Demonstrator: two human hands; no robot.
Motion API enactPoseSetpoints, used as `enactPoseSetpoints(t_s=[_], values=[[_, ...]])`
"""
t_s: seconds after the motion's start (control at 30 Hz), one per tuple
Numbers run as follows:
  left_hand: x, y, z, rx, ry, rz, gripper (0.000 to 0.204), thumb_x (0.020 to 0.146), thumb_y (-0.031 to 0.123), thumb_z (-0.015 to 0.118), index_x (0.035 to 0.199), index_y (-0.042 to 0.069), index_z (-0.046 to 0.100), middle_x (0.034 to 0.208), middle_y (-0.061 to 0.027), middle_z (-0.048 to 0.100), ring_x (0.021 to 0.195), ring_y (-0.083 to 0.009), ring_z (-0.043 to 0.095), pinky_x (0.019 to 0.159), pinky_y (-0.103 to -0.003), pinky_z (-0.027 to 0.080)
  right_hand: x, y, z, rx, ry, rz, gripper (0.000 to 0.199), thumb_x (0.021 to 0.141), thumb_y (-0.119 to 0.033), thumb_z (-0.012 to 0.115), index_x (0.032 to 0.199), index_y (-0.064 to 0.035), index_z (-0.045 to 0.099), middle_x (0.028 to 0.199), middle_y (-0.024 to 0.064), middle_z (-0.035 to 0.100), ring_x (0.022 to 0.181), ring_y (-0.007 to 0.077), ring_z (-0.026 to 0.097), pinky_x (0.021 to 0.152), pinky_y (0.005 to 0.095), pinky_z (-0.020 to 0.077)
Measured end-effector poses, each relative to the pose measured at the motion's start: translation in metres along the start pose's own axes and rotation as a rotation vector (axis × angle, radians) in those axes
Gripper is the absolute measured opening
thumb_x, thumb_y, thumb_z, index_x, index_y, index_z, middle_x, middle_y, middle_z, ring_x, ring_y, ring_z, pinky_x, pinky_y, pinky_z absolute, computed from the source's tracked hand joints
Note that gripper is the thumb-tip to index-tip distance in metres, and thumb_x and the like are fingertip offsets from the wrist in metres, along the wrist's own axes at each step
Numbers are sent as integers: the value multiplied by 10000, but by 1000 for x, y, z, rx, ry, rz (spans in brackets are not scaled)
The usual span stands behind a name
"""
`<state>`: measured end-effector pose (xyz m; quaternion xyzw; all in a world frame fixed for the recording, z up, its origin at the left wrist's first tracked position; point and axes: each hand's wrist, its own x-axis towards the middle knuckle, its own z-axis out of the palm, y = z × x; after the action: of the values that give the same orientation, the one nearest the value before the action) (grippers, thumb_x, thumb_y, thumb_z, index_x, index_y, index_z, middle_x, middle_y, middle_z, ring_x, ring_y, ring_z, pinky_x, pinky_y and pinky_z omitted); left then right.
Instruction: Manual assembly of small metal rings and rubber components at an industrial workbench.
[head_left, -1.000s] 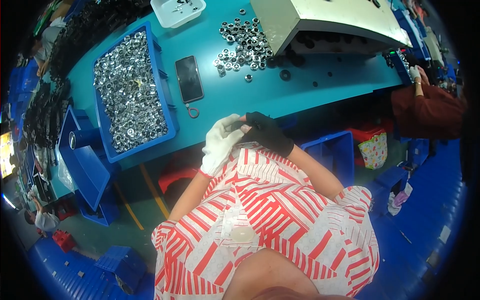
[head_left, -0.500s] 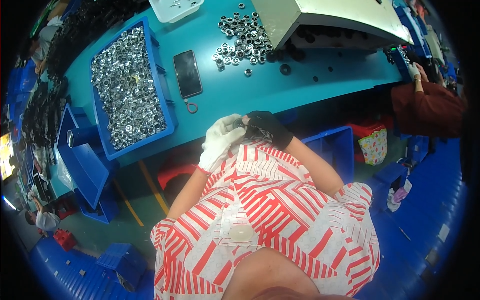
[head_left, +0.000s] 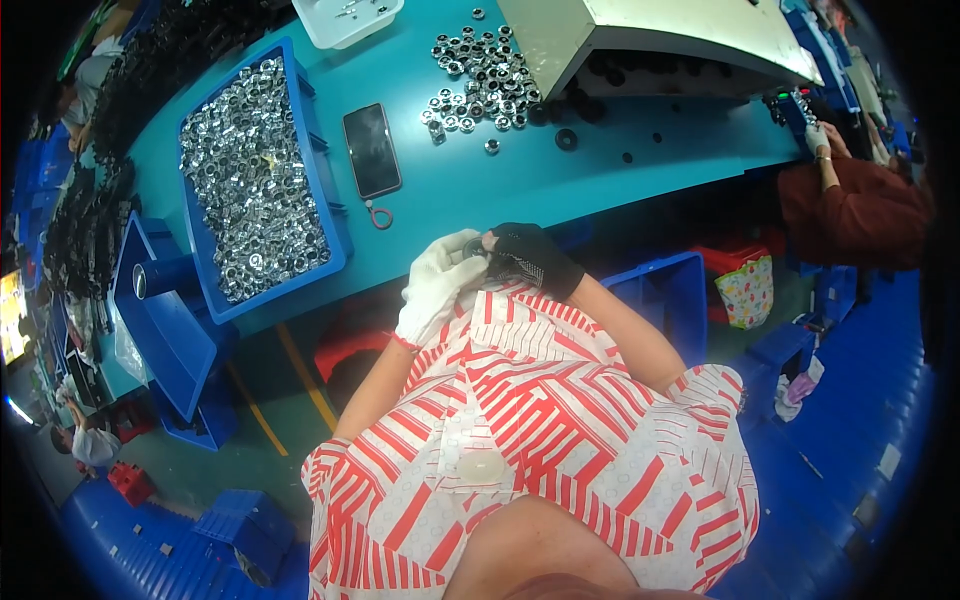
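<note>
Right now I have both hands up close to my chest, just off the near edge of the desk (head_left: 600,190). My left hand (head_left: 435,290), in a white glove, and my right hand (head_left: 528,258), in a black fingerless glove, meet around one small dark ring (head_left: 473,247) — both are closed on it, fingertips pinching it from either side. Whether the ring is one piece or two pressed together I cannot tell; it is too small and half hidden by the gloves.

I judge this to be the fitting or checking step on a single part, held in the air and not resting on anything. The supply lies well apart: a blue bin (head_left: 330,215) full of shiny metal rings on my left, a phone (head_left: 372,150) beside it, and a loose pile of rings (head_left: 478,75) farther out, in front of a grey machine housing (head_left: 680,40). Another person in a dark red sleeve (head_left: 850,210) works at the far right.

Next, as I see it, comes a firm, square squeeze or twist between the fingertips — keeping the ring level so it does not slip into my lap.
</note>
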<state>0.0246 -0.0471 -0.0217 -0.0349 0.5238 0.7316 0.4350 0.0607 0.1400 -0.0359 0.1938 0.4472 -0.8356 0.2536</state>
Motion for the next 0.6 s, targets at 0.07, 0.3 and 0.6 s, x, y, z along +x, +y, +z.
enactPoseSetpoints(t_s=[0.07,0.3,0.6], values=[[1,-3,-3,-14,-24,7,409,839,60,602,1213,-63,493,918,-72,615,731,-95,580,677,-204,490,-1,-3,2,-32,-7,-11,186,853,-150,640,972,-8,658,897,67,655,801,121,617,728,242,496],[-4,3,3,-108,34,17,406,853,73,588,1221,-69,490,1000,-102,594,750,-126,604,691,-212,541,0,0,1,-173,2,-59,261,900,-210,604,1056,-2,633,962,62,642,862,104,581,772,245,466],[-5,2,3,-189,74,12,386,890,89,530,1227,-94,481,1057,-138,571,791,-144,597,689,-220,553,0,2,1,-180,-20,-41,276,914,-153,562,1132,13,598,1028,79,631,910,121,588,823,257,477]])
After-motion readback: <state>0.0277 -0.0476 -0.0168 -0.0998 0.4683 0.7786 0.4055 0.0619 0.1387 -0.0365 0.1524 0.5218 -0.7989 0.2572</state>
